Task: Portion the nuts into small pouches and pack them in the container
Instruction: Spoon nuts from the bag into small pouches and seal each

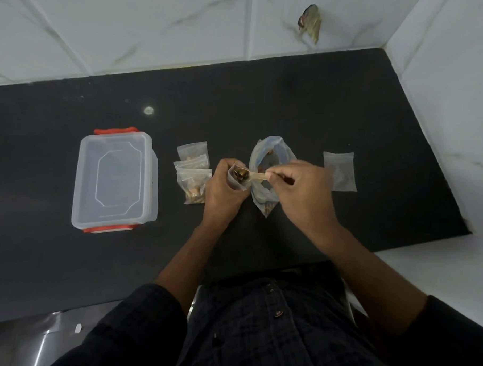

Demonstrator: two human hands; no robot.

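My left hand (221,189) grips a small clear pouch (238,180) upright, its mouth open with nuts showing inside. My right hand (298,188) pinches the handle of a small pale spoon (255,177) whose bowl sits at the pouch mouth. Behind the hands stands a larger clear bag of nuts (272,156), open at the top. Three filled pouches (194,173) lie stacked to the left of my left hand. A clear lidded container (114,180) with red clips lies further left, lid on.
Flat clear pouches (340,171) lie in a pile to the right of the big bag. The black countertop (259,99) ends at white tiled walls behind and on the right. A small pale round spot (148,110) marks the counter further back.
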